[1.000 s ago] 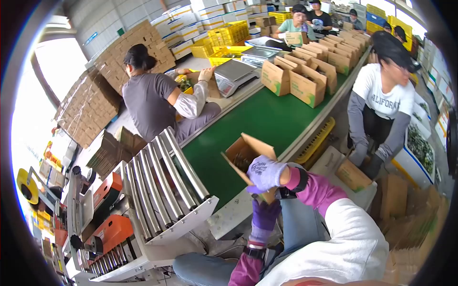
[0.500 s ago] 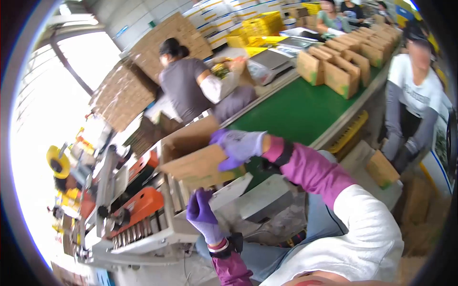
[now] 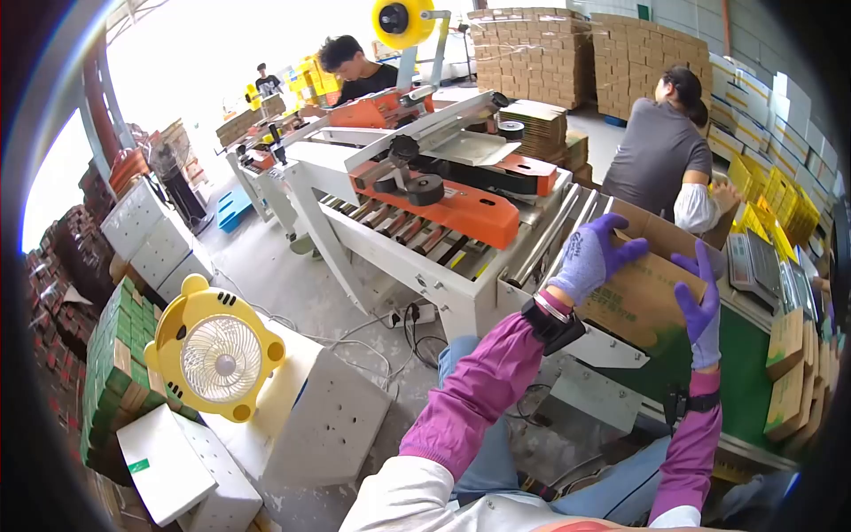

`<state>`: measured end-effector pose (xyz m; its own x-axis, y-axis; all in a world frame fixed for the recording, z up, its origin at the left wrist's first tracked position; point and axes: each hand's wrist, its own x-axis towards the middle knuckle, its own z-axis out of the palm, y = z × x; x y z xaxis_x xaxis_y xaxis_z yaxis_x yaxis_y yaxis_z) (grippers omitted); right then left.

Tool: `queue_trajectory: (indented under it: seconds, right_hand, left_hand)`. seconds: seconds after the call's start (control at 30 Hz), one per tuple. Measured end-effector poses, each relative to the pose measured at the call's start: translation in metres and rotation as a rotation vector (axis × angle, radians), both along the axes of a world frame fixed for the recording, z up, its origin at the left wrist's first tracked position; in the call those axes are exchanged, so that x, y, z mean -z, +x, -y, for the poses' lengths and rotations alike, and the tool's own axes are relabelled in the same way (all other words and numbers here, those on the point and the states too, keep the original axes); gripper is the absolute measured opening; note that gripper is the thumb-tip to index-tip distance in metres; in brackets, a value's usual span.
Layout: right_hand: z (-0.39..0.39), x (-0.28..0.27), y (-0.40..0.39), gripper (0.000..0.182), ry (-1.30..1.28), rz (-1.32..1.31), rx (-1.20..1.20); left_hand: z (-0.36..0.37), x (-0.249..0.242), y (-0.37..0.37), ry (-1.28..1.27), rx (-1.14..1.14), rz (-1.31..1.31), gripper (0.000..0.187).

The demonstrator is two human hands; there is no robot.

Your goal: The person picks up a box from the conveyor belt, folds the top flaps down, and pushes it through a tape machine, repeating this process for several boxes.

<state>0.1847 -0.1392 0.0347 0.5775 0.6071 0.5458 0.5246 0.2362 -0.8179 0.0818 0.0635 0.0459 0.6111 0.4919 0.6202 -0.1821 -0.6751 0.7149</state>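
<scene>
An open cardboard box [image 3: 634, 297] with green printing sits at the end of the conveyor, beside the tape machine's rollers. My left hand [image 3: 596, 257], in a purple and grey glove, holds the box's left side, with fingers over the front panel's top edge. At the right end of that panel, my right hand [image 3: 700, 310] in a matching glove has the edge between thumb and fingers. The inside of the box is mostly hidden.
An orange and white carton-taping machine [image 3: 443, 208] stands left of the box. On the green belt [image 3: 745, 368], several cardboard boxes [image 3: 789, 381] stand at right. A yellow fan [image 3: 217, 350] rests on a white foam box [image 3: 324, 412]. A co-worker [image 3: 656, 146] sits beyond the conveyor.
My view has swung left toward the taping machine. My left hand, closed below the box before, now grips its left side. My right hand has shifted to the panel's right end.
</scene>
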Motion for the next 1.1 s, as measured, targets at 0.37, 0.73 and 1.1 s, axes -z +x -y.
queue_trajectory:
  seconds: [0.37, 0.73, 1.1]
  right_hand:
    - [-0.013, -0.004, 0.022, 0.052, 0.148, 0.587, 0.425]
    - [0.009, 0.019, 0.007, 0.042, 0.177, -0.098, -0.089]
    - [0.013, 0.017, 0.0, 0.025, 0.184, -0.015, -0.08]
  left_hand:
    - [-0.018, 0.014, 0.008, -0.584, 0.508, -0.033, 0.08]
    - [0.003, 0.023, -0.016, -0.418, 0.324, 0.187, 0.027]
    - [0.015, 0.019, -0.029, -0.383, 0.298, 0.176, 0.032]
